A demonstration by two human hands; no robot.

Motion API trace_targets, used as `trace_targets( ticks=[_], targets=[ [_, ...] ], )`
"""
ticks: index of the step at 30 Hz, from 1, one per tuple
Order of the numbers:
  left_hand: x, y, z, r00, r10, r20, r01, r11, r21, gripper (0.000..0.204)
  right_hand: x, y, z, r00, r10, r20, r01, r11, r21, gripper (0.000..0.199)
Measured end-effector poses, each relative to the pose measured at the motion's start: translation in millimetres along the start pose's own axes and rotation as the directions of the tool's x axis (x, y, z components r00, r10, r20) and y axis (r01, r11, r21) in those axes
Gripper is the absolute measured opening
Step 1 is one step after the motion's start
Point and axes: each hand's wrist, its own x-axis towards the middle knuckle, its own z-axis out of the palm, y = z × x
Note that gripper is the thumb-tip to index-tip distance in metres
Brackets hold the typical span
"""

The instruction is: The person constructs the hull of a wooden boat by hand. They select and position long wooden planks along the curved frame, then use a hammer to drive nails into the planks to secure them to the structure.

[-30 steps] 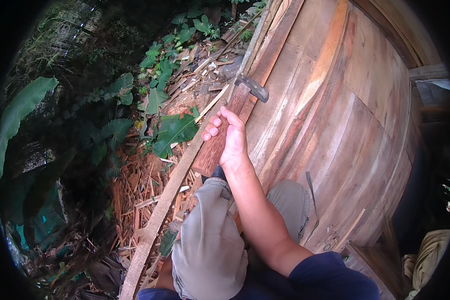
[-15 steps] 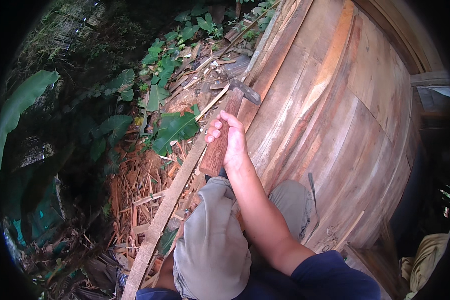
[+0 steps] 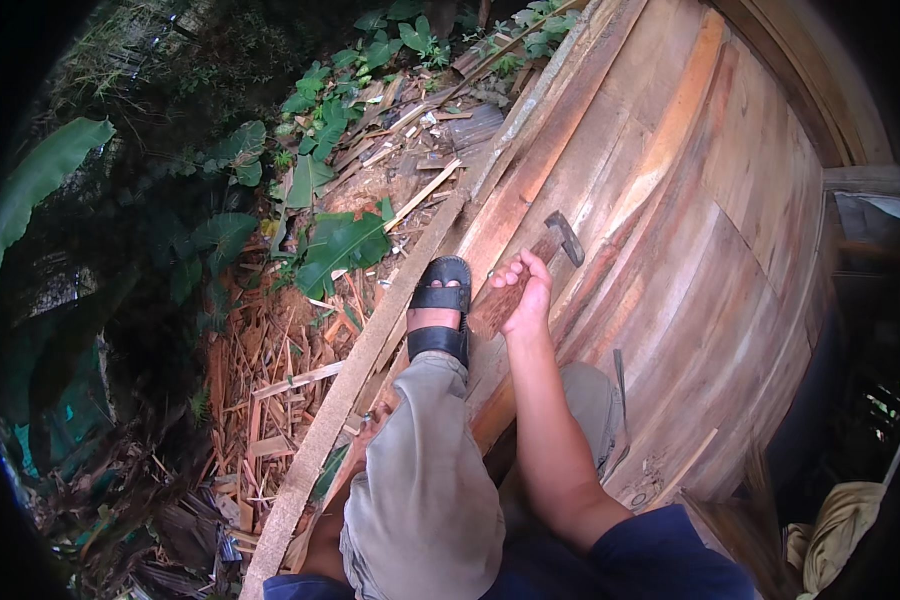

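Observation:
My right hand (image 3: 530,296) is closed round the wooden handle of a hammer (image 3: 510,295). Its dark metal head points away from me, over the planks to the right of my foot. Beside my left knee, my left hand (image 3: 374,428) shows only in part at the inner edge of a long narrow board (image 3: 335,405). Its fingers look bent together near a small dark spot; what they hold, if anything, I cannot make out. My leg hides the rest of that hand.
My foot in a black sandal (image 3: 440,310) rests along the narrow board. Wide wooden planks (image 3: 690,300) spread to the right. Left of the board lie wood scraps (image 3: 270,400) and leafy plants (image 3: 340,255). A tan cloth (image 3: 840,530) hangs at the lower right.
My right hand has swung the hammer right and slightly down, away from the narrow board, uncovering my sandalled foot. Part of my left hand now shows beside my knee.

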Motion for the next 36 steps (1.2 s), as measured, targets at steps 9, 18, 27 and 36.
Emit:
trace_targets(
  ticks=[9,18,27,36],
  targets=[
    [22,3,-16,1.000,0.011,-0.021,-0.010,1.000,0.011,0.060,11,6,29,0.999,0.041,0.002,-0.041,0.995,0.088,0.022],
    [11,-8,-13,1.000,-0.010,-0.017,0.010,1.000,0.022,0.059,11,12,22,0.997,-0.012,-0.070,0.015,0.999,0.044,0.021],
    [13,-7,-20,1.000,-0.019,-0.011,0.019,1.000,0.021,0.057,-4,15,16,0.975,-0.053,-0.215,0.096,0.976,0.195,0.019],
    [27,-15,-19,0.999,-0.017,-0.031,0.017,1.000,0.021,0.056,-17,8,12,0.976,-0.066,-0.207,0.090,0.990,0.109,0.020]
  ],
)
